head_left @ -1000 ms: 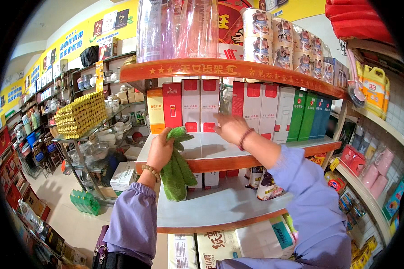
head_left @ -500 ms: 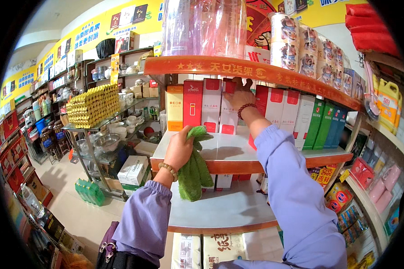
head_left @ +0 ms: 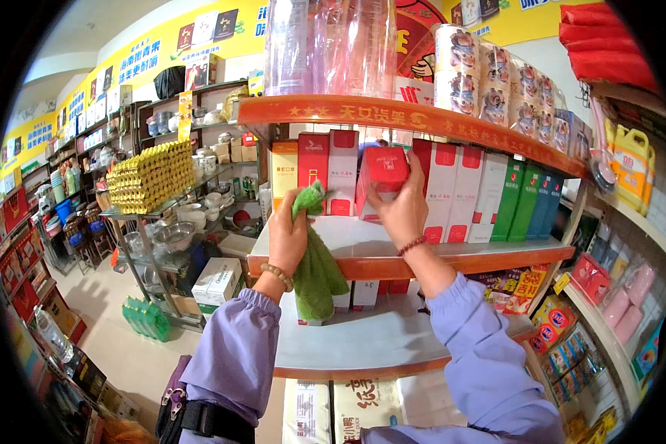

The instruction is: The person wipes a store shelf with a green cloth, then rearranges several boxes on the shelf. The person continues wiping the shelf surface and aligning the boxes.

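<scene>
My right hand (head_left: pixel 401 198) grips a tall box with a red top (head_left: pixel 384 167), tilted with its top toward me at the front of the shelf (head_left: pixel 348 235). Bunched in my left hand (head_left: pixel 288 229) is a green cloth (head_left: pixel 319 270), which hangs down past the shelf's front edge. Left of the tilted box stand a white and red box (head_left: pixel 342 170), a red box (head_left: pixel 313 159) and a yellow box (head_left: pixel 284 169). On its right side are more red and white boxes (head_left: pixel 441 189), then green boxes (head_left: pixel 510 196) and blue ones (head_left: pixel 546 207).
An orange-edged upper shelf (head_left: pixel 414 118) overhangs the boxes, carrying plastic-wrapped goods and patterned rolls (head_left: pixel 459 74). Below is a lower shelf (head_left: pixel 370 344). Stacked yellow egg trays (head_left: pixel 150 177) stand at left; yellow jugs (head_left: pixel 633 166) are on the right-hand shelving.
My right hand has drawn one box forward out of the row and tipped it, leaving a gap behind. The green cloth in my left hand has shifted slightly down.
</scene>
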{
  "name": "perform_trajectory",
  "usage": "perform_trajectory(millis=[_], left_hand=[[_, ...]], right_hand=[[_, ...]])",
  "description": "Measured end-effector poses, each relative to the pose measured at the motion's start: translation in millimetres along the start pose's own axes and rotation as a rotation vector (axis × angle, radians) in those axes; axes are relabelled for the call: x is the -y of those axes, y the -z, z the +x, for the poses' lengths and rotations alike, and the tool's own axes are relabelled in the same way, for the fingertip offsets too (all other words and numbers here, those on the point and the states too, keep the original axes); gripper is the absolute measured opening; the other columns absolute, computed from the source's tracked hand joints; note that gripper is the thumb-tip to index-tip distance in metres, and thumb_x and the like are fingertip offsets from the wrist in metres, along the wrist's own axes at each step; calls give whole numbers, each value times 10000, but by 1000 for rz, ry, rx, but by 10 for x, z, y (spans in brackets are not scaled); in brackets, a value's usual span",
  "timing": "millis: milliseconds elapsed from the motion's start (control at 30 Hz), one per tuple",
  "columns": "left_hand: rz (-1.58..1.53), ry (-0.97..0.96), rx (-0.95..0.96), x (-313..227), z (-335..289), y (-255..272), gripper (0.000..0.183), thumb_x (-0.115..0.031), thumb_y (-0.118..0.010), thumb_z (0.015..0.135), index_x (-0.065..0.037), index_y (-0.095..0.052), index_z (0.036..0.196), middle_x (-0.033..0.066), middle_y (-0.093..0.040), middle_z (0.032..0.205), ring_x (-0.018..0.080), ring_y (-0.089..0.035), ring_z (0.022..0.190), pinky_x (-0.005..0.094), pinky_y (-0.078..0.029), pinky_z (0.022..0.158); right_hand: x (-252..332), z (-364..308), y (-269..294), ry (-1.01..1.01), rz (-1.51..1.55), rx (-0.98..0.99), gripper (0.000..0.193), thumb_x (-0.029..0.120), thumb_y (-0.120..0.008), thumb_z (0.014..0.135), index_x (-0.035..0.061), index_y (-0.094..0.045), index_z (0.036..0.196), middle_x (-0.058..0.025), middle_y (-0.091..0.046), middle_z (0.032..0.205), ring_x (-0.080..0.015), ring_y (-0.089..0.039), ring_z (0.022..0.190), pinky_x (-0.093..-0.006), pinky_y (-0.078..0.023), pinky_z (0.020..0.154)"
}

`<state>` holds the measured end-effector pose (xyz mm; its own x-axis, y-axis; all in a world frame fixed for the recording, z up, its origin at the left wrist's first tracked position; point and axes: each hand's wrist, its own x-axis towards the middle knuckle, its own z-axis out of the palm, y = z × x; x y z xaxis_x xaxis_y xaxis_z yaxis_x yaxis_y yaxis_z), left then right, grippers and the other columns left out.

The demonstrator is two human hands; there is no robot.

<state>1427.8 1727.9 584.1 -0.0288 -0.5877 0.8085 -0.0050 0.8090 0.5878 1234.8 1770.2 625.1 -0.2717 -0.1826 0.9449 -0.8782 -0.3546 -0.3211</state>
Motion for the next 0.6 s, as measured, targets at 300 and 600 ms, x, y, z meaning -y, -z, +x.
perform_trajectory(millis=[300, 600], left_hand=[[436, -769, 198, -701, 361, -744, 462, 70, -585, 701, -67, -596, 1142, 141, -574, 1203, 311, -496, 1208, 389, -380, 1049], [57, -180, 238, -497, 35, -200, 470, 152, -464, 721, -51, -604, 1122, 166, -659, 979, 300, -649, 909, 363, -515, 797]], right_hand=[[198, -189, 259, 44, 133, 39, 936, 198, -811, 644, 30, -298, 1408, -210, -489, 1256, -381, -523, 1132, -418, -478, 876], [81, 83, 333, 105, 42, -79, 641, 275, -732, 711, 60, -484, 1262, -183, -570, 1194, -330, -598, 1046, -402, -486, 867]])
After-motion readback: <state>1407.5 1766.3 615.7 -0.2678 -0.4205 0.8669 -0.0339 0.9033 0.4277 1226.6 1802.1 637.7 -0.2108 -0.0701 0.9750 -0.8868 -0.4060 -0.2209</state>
